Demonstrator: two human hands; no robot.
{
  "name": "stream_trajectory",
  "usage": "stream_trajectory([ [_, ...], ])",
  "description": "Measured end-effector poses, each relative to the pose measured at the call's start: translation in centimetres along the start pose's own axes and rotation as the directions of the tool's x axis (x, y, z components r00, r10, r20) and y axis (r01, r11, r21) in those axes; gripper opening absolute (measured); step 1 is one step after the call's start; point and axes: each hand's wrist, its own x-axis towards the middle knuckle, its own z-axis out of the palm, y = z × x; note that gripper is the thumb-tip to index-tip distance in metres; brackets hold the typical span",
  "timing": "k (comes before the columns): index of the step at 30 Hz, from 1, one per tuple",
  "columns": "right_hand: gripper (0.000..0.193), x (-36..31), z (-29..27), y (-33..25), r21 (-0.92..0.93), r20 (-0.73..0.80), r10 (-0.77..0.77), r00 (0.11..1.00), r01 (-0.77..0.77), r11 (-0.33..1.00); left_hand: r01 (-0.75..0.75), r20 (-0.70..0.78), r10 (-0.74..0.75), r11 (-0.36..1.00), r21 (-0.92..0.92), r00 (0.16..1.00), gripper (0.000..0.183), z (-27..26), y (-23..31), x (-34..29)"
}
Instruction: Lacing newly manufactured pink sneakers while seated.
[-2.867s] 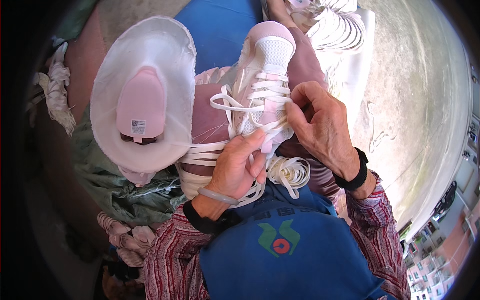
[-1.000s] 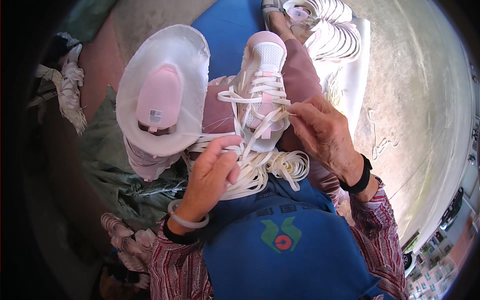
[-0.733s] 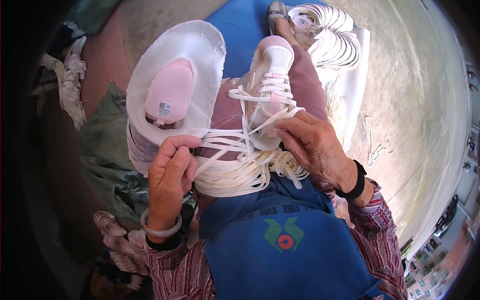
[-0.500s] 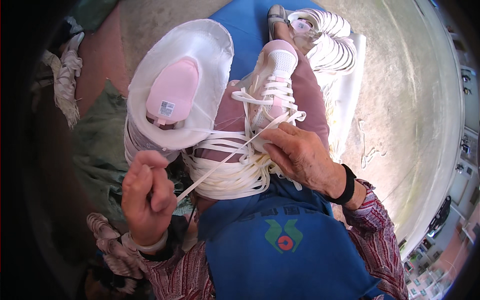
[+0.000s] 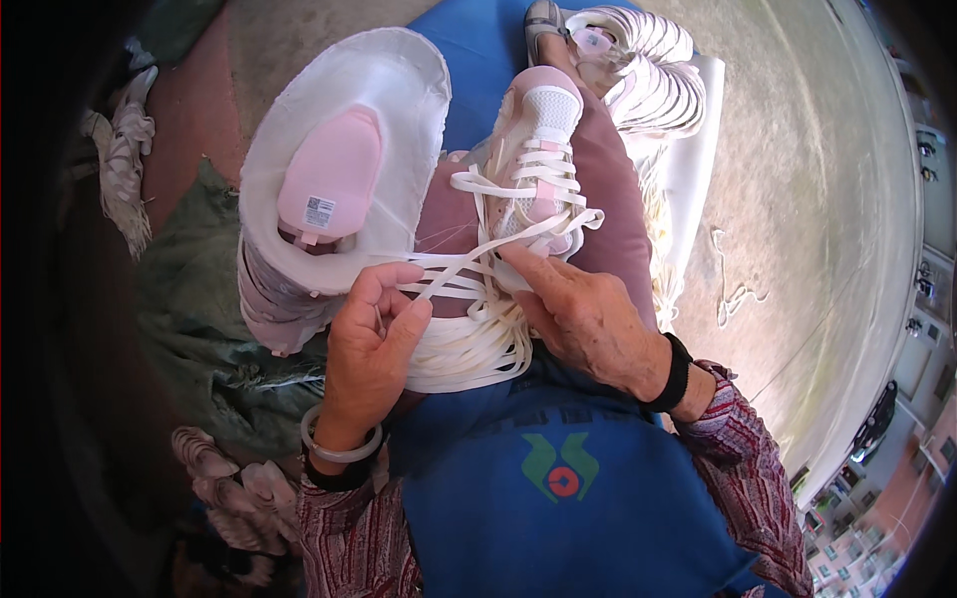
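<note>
A white and pale pink sneaker [image 5: 538, 174] lies on my right thigh, its flat off-white shoelace [image 5: 464, 261] threaded in crossing rows. My left hand [image 5: 369, 349] pinches this lace between thumb and forefinger, in front of the sneaker. At the sneaker's near end, my right hand [image 5: 598, 317] closes round it, with the forefinger tip beside the lace; what lies under its palm is hidden. Between my hands, a thick bundle of loose off-white laces [image 5: 464, 349] rests across my lap.
A stack of white and pink shoe uppers [image 5: 344, 179] stands on my left thigh. More striped shoe pieces [image 5: 653, 75] lie at the far right on a white sheet. A loose lace [image 5: 733, 294] lies on the floor. Green cloth [image 5: 199, 319] and more shoe pieces [image 5: 239, 493] are at left.
My left hand has moved right and up toward the sneaker, and the stretched lace has become shorter and slacker between my hands. My right hand has shifted slightly left.
</note>
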Motion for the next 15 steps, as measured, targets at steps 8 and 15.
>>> stream_trajectory([
  [8, 0.02, -1.2, -1.4, 2.1, 0.058, -0.225, 0.031, 0.974, -0.018, 0.998, -0.218, 0.143, 0.177, 0.55, 0.806, 0.974, 0.034, 1.0, 0.9, 1.4],
  [15, 0.013, -1.0, -2.5, 2.9, -0.105, -0.252, 0.016, 0.968, -0.044, 0.994, -0.245, 0.203, 0.184, 0.244, 0.938, 0.962, 0.023, 1.1, 2.0, 2.7],
])
